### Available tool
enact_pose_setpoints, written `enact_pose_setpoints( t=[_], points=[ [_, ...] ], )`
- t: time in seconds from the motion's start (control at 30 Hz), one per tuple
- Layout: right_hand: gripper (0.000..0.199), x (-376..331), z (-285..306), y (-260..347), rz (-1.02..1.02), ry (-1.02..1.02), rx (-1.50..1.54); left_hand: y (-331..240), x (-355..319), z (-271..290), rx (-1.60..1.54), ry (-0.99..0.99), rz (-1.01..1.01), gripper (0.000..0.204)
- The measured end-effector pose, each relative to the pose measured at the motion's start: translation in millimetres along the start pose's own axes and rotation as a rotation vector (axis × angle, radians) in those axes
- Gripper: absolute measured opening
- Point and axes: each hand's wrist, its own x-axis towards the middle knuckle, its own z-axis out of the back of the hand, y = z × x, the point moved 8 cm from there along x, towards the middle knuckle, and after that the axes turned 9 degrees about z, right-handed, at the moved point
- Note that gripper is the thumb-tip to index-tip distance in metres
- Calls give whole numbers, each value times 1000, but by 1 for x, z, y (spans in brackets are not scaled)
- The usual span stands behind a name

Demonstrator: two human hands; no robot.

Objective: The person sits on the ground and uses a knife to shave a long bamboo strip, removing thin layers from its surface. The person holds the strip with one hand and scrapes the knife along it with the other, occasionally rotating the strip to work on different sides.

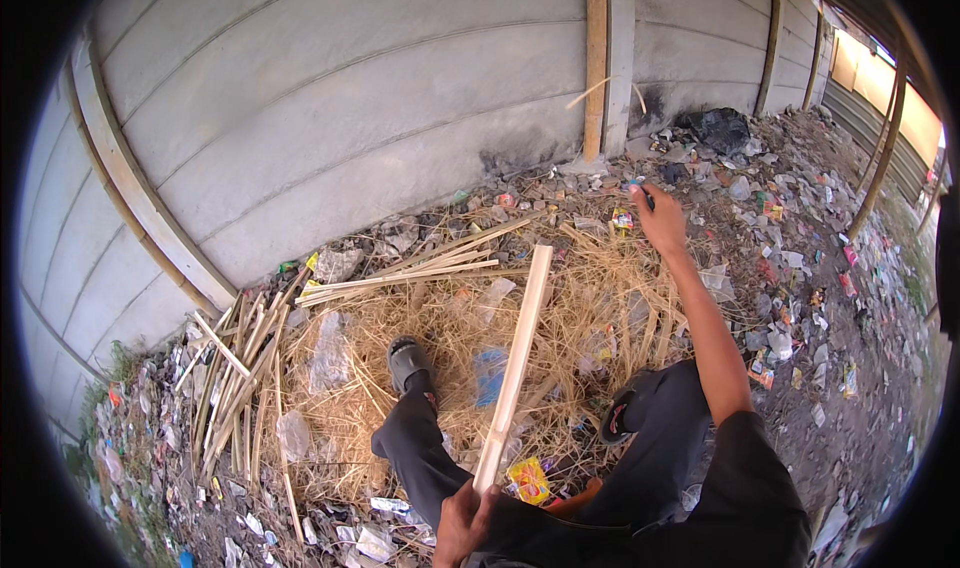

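Observation:
My left hand (463, 523), low in the middle, is closed around the near end of a long pale bamboo strip (518, 358). The strip slants up and away over my lap, its far end free. My right arm is stretched forward to the right, and my right hand (661, 218) is closed on a small dark object (649, 201). Most of that object is hidden by the fingers, so its kind cannot be told. Two thin slivers, one a pale shaving (588, 93), show against the wall and post beyond my right hand, apparently in the air.
Split bamboo strips (235, 383) lie piled at the left, with more strips (420, 273) ahead. Shavings (340, 418) cover the ground around my shoes (407, 361). A concrete wall (380, 118) with posts (596, 58) stands beyond. Litter and a black plastic bag (722, 130) lie at the right.

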Motion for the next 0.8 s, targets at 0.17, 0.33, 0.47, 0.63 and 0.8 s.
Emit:
enact_pose_setpoints(
  t=[0.17, 0.33, 0.47, 0.63, 0.8],
  points=[
    [58, -37, -59, -25, 22, 449, 33, 29, 20, 25, -163, -162, 34, 34],
    [53, -69, -38, 100, 55, 570, 536, -16, 31, 17, -225, -114, 13, 32],
    [52, -100, -11, 163, -77, 624, 1031, -44, 41, -10, -153, -39, -82, 33],
    [57, -107, 6, 186, 166, 413, 763, -63, 48, -20, 70, 3, -116, 27],
    [46, -110, -10, 170, 41, 440, 844, -67, 55, -32, 60, 114, -97, 29]
  ],
)
